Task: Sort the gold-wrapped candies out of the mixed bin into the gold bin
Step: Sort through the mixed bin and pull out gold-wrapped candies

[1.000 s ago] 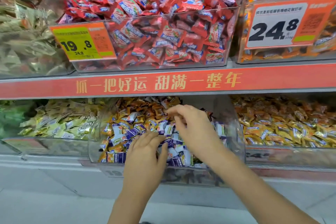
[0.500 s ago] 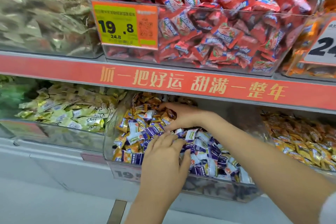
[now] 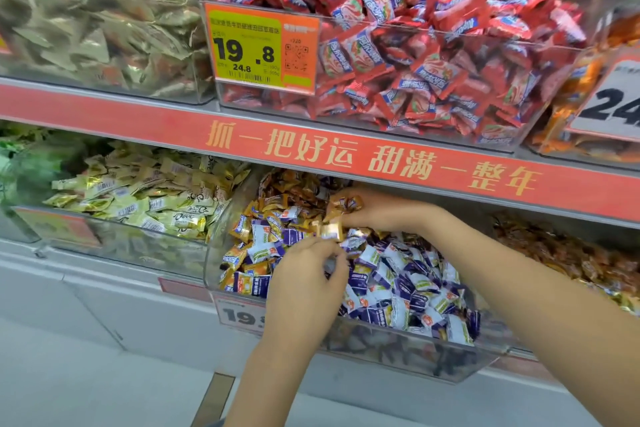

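Observation:
The clear mixed bin [image 3: 398, 354] on the lower shelf holds purple-and-white candies [image 3: 398, 288] mixed with gold-orange ones [image 3: 277, 201]. My right hand [image 3: 384, 211] reaches in from the right and grips gold-wrapped candies [image 3: 346, 203] at its fingertips. A shiny gold candy [image 3: 330, 230] sits just below those fingers. My left hand [image 3: 308, 277] lies over the front of the pile, fingers curled down into the candies; what they hold is hidden. A bin of pale gold candies [image 3: 145, 208] stands to the left, a bin of orange-gold candies [image 3: 571, 260] to the right.
A red shelf strip with gold lettering [image 3: 363, 156] overhangs the lower bins. Above it stand a bin of red candies [image 3: 433, 55] with a yellow 19.8 price tag [image 3: 249, 48], a pale-wrapper bin [image 3: 97, 17] and an orange bin [image 3: 588, 97]. Grey floor lies below.
The view has swung left and closer. My right hand has lifted gold-wrapped candies up out of the pile. My left hand's fingers have gone from flat on the candies to curled.

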A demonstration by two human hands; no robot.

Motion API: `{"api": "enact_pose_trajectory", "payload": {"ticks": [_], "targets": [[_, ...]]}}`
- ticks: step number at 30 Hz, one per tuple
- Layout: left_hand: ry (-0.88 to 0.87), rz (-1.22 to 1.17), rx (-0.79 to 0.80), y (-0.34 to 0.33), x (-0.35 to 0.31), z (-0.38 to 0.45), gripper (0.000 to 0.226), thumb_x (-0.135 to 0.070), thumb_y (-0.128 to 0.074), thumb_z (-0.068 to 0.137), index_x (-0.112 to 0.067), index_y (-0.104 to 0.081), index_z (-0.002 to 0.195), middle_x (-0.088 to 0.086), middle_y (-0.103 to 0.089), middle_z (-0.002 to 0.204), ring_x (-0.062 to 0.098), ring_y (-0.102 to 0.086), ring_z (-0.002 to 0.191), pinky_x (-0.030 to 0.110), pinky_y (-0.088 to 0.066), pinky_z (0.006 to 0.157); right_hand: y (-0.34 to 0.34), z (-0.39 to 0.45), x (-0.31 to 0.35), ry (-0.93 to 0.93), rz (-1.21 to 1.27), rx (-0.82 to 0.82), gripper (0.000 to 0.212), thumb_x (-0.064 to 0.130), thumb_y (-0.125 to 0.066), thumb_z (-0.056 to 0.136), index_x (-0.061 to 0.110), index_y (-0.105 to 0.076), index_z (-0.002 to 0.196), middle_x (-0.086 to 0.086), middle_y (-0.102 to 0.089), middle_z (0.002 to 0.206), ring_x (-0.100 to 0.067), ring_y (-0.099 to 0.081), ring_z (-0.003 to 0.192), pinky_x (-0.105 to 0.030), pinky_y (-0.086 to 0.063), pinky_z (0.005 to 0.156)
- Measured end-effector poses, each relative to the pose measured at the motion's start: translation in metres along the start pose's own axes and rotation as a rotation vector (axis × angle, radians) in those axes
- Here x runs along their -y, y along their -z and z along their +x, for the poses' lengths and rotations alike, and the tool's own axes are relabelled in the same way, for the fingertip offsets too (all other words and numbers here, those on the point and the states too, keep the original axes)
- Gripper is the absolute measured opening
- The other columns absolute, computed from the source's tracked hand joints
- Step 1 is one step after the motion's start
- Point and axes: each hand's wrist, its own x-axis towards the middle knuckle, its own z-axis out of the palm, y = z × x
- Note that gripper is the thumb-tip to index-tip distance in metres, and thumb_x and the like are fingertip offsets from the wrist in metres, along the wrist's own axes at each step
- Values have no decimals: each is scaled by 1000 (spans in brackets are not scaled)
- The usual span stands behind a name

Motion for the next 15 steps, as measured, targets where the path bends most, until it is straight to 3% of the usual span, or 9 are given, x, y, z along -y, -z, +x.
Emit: {"api": "enact_pose_trajectory", "payload": {"ticks": [2,3,5,6,9,11,13,15], "targets": [[41,-68,-57,1,-3,2,13,-20,-56,91,-19,-67,85,-10,-62,85,9,-57,83,25,-47,72,6,-9,-3,-144,84,64,66,58,-55,86,28,-38,142,10,-46,128,-11,-43,116,-28,-34,99],[64,-99,-80,1,-5,2,13,-21,-56,92,-20,-68,86,-10,-63,85,7,-58,83,22,-46,70,9,-14,-4,-211,126,119,60,64,-51,85,30,-46,135,10,-52,110,-12,-47,99,-29,-37,92],[93,-142,-102,1,-8,4,13,-23,-56,92,-21,-68,89,-11,-64,86,4,-58,83,17,-45,69,12,-20,-6,-240,303,153,40,61,-51,88,26,-60,107,7,-49,75,-12,-37,63,-24,-34,62],[95,-156,-106,0,-11,4,12,-23,-57,92,-21,-69,91,-11,-65,86,3,-59,83,17,-46,69,12,-21,-7,-230,428,123,31,53,-54,90,24,-61,99,4,-49,72,-10,-33,56,-22,-30,52],[97,-165,-110,-1,-18,2,12,-23,-56,92,-23,-68,94,-12,-66,88,3,-60,77,25,-50,67,12,-29,-9,-246,778,17,17,28,-56,95,12,-58,101,-5,-54,75,-7,-41,48,-14,-29,36],[90,-158,-102,-2,-21,1,11,-24,-56,93,-24,-67,92,-13,-65,86,5,-58,67,32,-49,61,10,-35,-11,-307,900,20,18,25,-53,96,7,-53,97,-4,-49,66,-6,-38,44,-12,-30,32],[62,-137,-78,-6,-20,2,11,-23,-55,93,-25,-67,91,-13,-65,83,4,-49,56,28,-40,54,8,-39,-13,-379,978,22,19,23,-46,99,6,-47,91,-4,-46,57,-5,-35,39,-12,-30,29],[8,-123,-71,-9,-19,2,12,-22,-56,93,-22,-68,91,-13,-62,76,5,-47,57,27,-37,57,8,-47,-13,-427,1087,-40,21,21,-41,101,7,-43,86,-3,-43,50,-5,-34,33,-13,-29,27]]}}
